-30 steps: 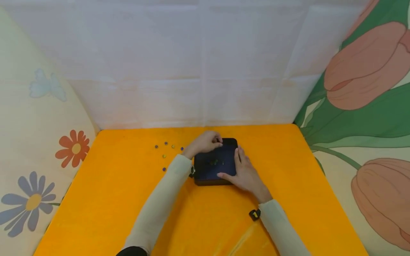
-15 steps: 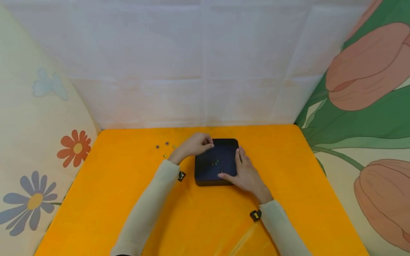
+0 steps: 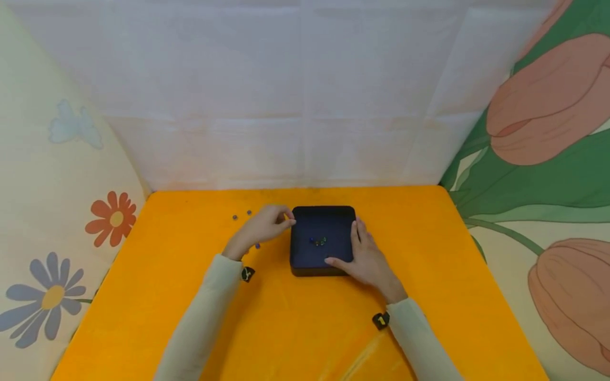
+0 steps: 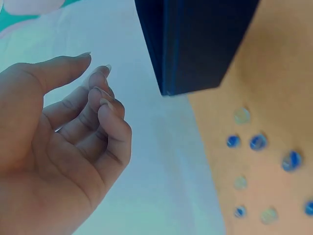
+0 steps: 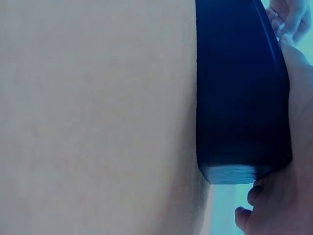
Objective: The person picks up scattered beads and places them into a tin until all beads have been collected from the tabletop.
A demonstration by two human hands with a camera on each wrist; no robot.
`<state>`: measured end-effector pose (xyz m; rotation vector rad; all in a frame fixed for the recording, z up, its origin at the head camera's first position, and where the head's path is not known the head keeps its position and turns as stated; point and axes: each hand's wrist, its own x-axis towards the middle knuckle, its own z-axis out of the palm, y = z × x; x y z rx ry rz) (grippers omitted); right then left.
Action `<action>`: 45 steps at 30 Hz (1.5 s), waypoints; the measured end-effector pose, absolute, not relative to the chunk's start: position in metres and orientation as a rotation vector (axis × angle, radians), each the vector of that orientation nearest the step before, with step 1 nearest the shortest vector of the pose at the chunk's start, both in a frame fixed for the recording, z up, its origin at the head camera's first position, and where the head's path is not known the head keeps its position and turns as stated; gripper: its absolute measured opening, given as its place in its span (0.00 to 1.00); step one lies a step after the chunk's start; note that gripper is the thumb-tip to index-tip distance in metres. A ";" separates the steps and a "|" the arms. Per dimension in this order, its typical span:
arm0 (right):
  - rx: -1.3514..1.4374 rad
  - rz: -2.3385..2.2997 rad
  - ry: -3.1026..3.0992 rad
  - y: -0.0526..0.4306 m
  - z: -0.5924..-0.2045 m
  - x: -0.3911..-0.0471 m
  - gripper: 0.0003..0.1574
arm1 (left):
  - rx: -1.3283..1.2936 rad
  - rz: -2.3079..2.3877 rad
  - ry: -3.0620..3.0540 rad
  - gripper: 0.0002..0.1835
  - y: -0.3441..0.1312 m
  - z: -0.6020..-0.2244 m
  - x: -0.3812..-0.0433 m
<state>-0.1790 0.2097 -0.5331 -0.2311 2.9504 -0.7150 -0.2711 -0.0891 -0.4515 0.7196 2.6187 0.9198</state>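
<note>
On the orange tabletop (image 3: 305,328), a black box (image 3: 312,272) holds a small cluster of marbles (image 3: 323,242) near its middle. The right hand (image 3: 370,260) grips its near right corner, thumb over the near rim, fingers along the right side. Just beside the left wall, the left hand (image 3: 263,225) hovers with loosely bent fingers, thumb apart, pinching nothing, above loose marbles (image 4: 258,142), blue and pale, scattered on the cloth.

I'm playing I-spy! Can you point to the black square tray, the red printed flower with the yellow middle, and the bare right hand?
Black square tray (image 3: 314,272): head view, front wall.
Red printed flower (image 3: 116,218): head view, yellow middle.
Bare right hand (image 3: 369,260): head view, back of hand.
</note>
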 end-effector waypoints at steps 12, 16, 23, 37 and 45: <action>-0.228 -0.741 2.938 0.207 -0.534 -0.178 0.84 | 0.558 1.051 2.635 0.15 -0.154 -0.473 -0.248; -0.217 -0.739 2.930 0.205 -0.534 -0.175 0.84 | 0.506 1.041 2.671 0.15 -0.172 -0.484 -0.239; -0.235 -0.733 2.936 0.205 -0.535 -0.173 0.83 | 0.443 1.029 2.728 0.14 -0.195 -0.501 -0.227; -0.226 -0.710 2.946 0.208 -0.533 -0.176 0.83 | 0.339 1.002 2.783 0.14 -0.213 -0.512 -0.217; -0.227 -0.701 2.954 0.208 -0.532 -0.176 0.83 | 0.343 1.014 2.728 0.16 -0.211 -0.523 -0.214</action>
